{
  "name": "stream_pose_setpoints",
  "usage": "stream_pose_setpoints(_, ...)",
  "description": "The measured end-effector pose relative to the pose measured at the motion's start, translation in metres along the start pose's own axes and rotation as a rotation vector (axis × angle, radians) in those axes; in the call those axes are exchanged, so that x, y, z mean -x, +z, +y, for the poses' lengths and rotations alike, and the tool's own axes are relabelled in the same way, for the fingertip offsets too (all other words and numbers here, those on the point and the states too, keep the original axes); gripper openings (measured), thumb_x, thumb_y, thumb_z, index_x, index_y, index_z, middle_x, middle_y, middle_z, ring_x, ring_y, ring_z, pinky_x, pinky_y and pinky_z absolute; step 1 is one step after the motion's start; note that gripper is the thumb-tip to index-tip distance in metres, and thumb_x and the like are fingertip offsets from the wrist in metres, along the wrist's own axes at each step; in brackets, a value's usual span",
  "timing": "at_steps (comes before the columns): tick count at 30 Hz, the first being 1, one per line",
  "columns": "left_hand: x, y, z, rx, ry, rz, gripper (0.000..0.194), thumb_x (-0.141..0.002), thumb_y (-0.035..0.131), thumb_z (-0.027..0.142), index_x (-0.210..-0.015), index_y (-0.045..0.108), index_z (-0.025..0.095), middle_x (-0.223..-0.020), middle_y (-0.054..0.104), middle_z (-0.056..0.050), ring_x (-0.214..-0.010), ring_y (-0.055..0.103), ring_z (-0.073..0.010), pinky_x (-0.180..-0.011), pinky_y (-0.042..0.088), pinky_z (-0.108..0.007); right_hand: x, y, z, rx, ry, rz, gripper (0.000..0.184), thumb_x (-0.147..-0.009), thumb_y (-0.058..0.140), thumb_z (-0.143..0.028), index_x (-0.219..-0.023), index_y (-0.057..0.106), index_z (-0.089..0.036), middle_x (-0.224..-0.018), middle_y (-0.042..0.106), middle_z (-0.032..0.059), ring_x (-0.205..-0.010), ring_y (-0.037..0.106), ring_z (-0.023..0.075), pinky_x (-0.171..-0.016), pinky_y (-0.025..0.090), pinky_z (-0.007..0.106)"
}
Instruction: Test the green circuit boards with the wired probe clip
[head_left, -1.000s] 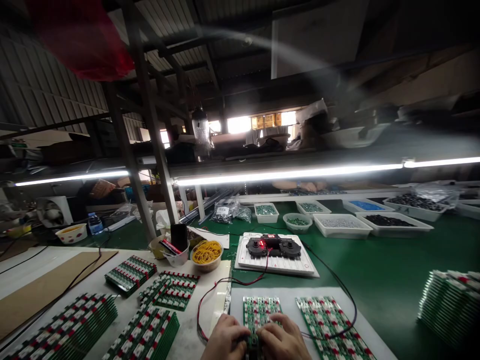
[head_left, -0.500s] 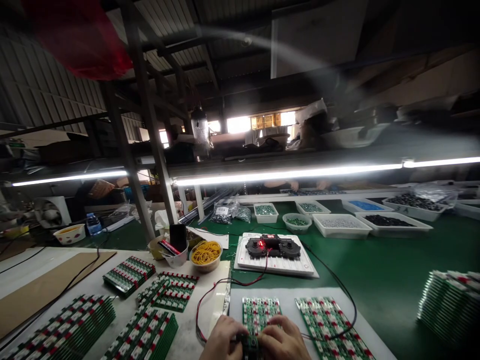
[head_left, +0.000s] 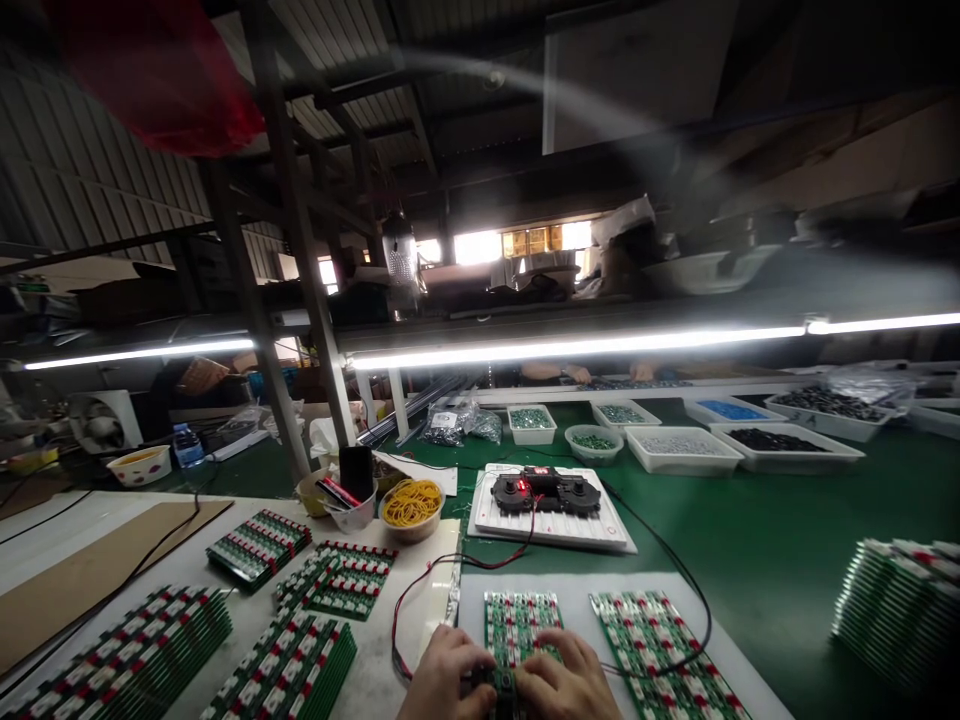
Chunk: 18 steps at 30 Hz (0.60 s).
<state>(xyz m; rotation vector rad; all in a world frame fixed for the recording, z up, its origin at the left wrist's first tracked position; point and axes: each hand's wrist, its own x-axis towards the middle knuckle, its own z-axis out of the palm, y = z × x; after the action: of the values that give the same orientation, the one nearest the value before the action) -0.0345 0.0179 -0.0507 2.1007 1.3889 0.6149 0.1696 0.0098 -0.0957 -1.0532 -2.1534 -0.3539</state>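
We have a small dark part (head_left: 504, 684) between our hands at the near end of a stack of green circuit boards (head_left: 521, 620), which lies on a white sheet (head_left: 577, 600). Our fingers cover most of the part, so its details are hard to make out. Our left hand (head_left: 444, 675) and right hand (head_left: 566, 680) are both curled nearly closed, pressing on it from either side and holding it.

A second board stack (head_left: 645, 625) sits just to our right on the same sheet, and a black wire (head_left: 675, 570) curves over it. A red-and-black wire (head_left: 442, 562) loops around to our left. Ahead of our hands, a dark fixture with a lit red display (head_left: 546, 492) sits on a white tray (head_left: 487, 522). Beyond it, white bins of small components (head_left: 682, 452) line the green conveyor belt (head_left: 750, 520). More board stacks (head_left: 259, 546) cover the white bench to the left, near a bowl of yellow rubber bands (head_left: 411, 508). Across the belt are a co-worker's hands (head_left: 577, 373).
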Motion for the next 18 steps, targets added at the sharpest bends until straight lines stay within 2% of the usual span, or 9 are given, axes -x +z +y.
stream_pose_setpoints(4, 0.003, -0.001, 0.010, -0.003, -0.010, 0.056, 0.028, -0.067, 0.062, 0.009, -0.091, 0.073, 0.018, -0.089, 0.061, -0.006, -0.096, 0.052, -0.0242, -0.087, 0.042, -0.034, -0.004, -0.008, -0.004, -0.048, 0.028, -0.065, 0.033, -0.076, 0.063, -0.004, -0.094, 0.061, -0.031, -0.085, 0.068, -0.0083, -0.111, 0.052, 0.0234, -0.099, 0.028, 0.037)
stream_pose_setpoints(8, 0.007, -0.003, 0.018, -0.019, 0.026, 0.110, 0.025, -0.066, 0.061, 0.006, -0.085, 0.072, 0.018, -0.086, 0.060, -0.006, -0.095, 0.051, -0.0243, -0.086, 0.042, -0.035, -0.008, -0.014, -0.007, -0.097, 0.093, -0.109, 0.022, -0.076, 0.063, -0.005, -0.081, 0.060, -0.026, -0.075, 0.064, -0.0051, -0.100, 0.053, 0.0215, -0.093, 0.035, 0.033)
stream_pose_setpoints(11, 0.007, -0.005, 0.020, -0.005, 0.059, 0.127, 0.027, -0.062, 0.060, 0.002, -0.081, 0.071, 0.018, -0.083, 0.060, -0.005, -0.092, 0.051, -0.0236, -0.083, 0.043, -0.034, -0.008, -0.015, -0.005, -0.116, 0.128, -0.084, 0.020, -0.076, 0.064, -0.006, -0.077, 0.060, -0.025, -0.074, 0.062, -0.0042, -0.096, 0.053, 0.0206, -0.090, 0.037, 0.033)
stream_pose_setpoints(15, 0.006, -0.006, 0.020, 0.067, 0.066, 0.165, 0.028, -0.070, 0.061, 0.005, -0.090, 0.074, 0.020, -0.085, 0.061, -0.005, -0.093, 0.053, -0.0226, -0.085, 0.044, -0.033, -0.011, -0.020, 0.003, -0.210, 0.084, -0.093, 0.023, -0.082, 0.061, -0.012, -0.094, 0.063, -0.031, -0.084, 0.067, -0.0054, -0.102, 0.053, 0.0210, -0.091, 0.040, 0.032)
stream_pose_setpoints(18, 0.003, -0.004, 0.019, 0.050, 0.063, 0.233, 0.026, -0.078, 0.061, 0.011, -0.099, 0.073, 0.022, -0.090, 0.062, -0.006, -0.096, 0.052, -0.0234, -0.089, 0.044, -0.036, -0.016, -0.024, 0.004, -0.263, 0.132, -0.111, 0.032, -0.085, 0.055, -0.010, -0.107, 0.063, -0.033, -0.099, 0.070, -0.0061, -0.110, 0.051, 0.0229, -0.095, 0.040, 0.036)
